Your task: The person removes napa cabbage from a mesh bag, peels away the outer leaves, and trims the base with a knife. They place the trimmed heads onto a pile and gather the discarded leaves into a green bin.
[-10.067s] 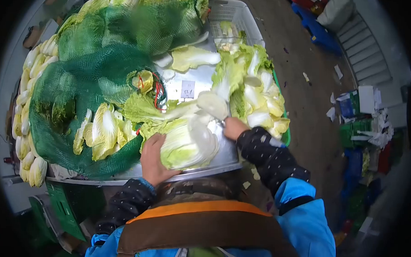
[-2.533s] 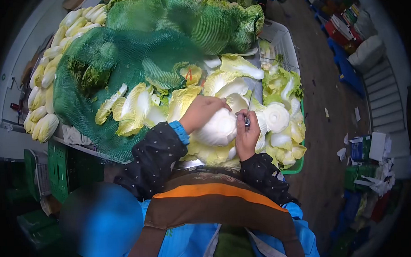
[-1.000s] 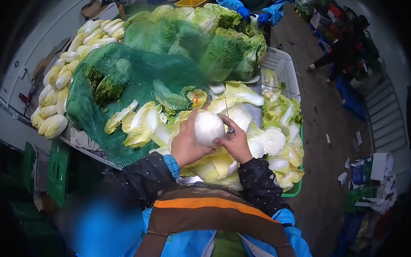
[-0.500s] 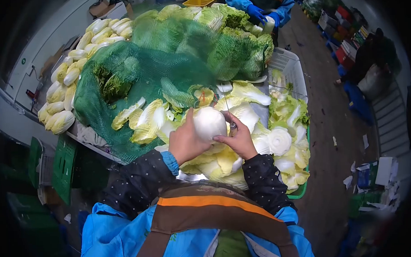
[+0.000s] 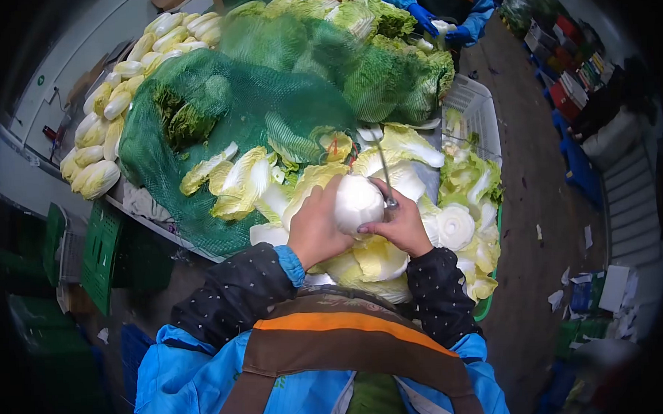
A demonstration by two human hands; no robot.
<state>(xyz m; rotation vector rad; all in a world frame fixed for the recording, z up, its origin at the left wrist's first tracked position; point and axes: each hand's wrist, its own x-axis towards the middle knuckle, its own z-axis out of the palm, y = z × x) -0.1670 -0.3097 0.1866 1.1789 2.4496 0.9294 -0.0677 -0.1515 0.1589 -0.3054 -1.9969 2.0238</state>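
Observation:
A napa cabbage (image 5: 358, 204) is held up with its round white base facing me. My left hand (image 5: 319, 223) is wrapped around its left side. In my right hand (image 5: 403, 223) is a knife (image 5: 386, 172), its thin blade pointing up and away. The thumb of that hand also presses on the cabbage's right side. Beneath both hands lie loose yellow-white cabbage leaves (image 5: 381, 260). A cut white cabbage base (image 5: 455, 227) rests among the leaves on the right.
Green mesh netting (image 5: 269, 100) with whole cabbages covers the table's middle. Trimmed cabbages (image 5: 95, 179) are piled along the left. A white crate (image 5: 481, 110) stands at the right, holding leaves. Across the table, a co-worker's blue-gloved hands (image 5: 442, 29) hold a cabbage.
Both hands and the cabbage have shifted slightly right in view. The knife blade now leans more upright, and the cabbage base is turned a little. The co-worker's hands have moved.

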